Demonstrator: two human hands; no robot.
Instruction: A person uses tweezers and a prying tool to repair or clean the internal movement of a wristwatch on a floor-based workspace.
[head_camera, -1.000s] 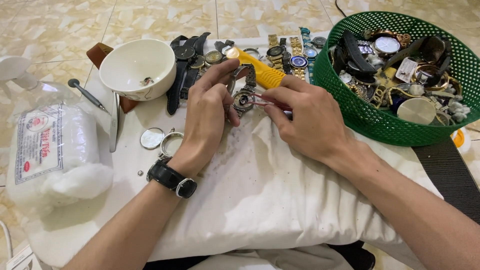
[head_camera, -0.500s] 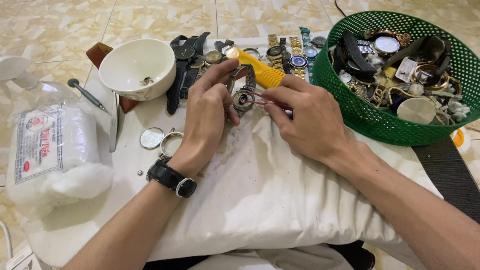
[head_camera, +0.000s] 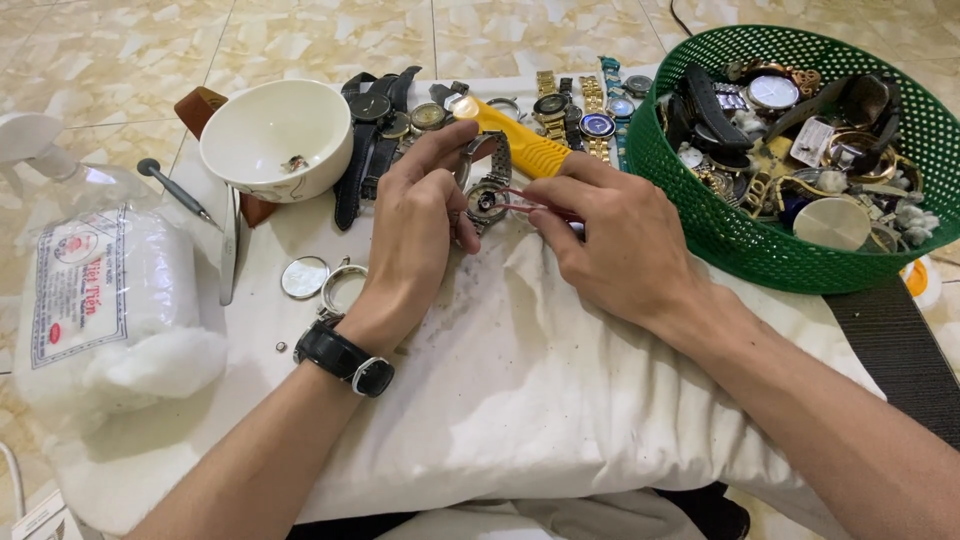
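My left hand (head_camera: 418, 225) pinches a metal-band wristwatch (head_camera: 488, 190) with its back open, held just above a white cloth pad (head_camera: 520, 370). My right hand (head_camera: 608, 240) grips thin red-tipped tweezers (head_camera: 525, 203) whose points sit in the open watch case. A black wristwatch is on my left wrist. A round watch back (head_camera: 304, 277) and a metal ring (head_camera: 345, 287) lie on the table left of my left hand.
A white bowl (head_camera: 275, 135) stands at the back left, a row of watches (head_camera: 570, 105) and a yellow-handled tool (head_camera: 525, 145) behind my hands. A green mesh basket (head_camera: 700, 215) full of watches is at right. A bag of cotton wool (head_camera: 105, 300) and a screwdriver (head_camera: 175, 193) lie left.
My hands have stayed together over the watch; the tweezers and fingers have shifted only slightly.
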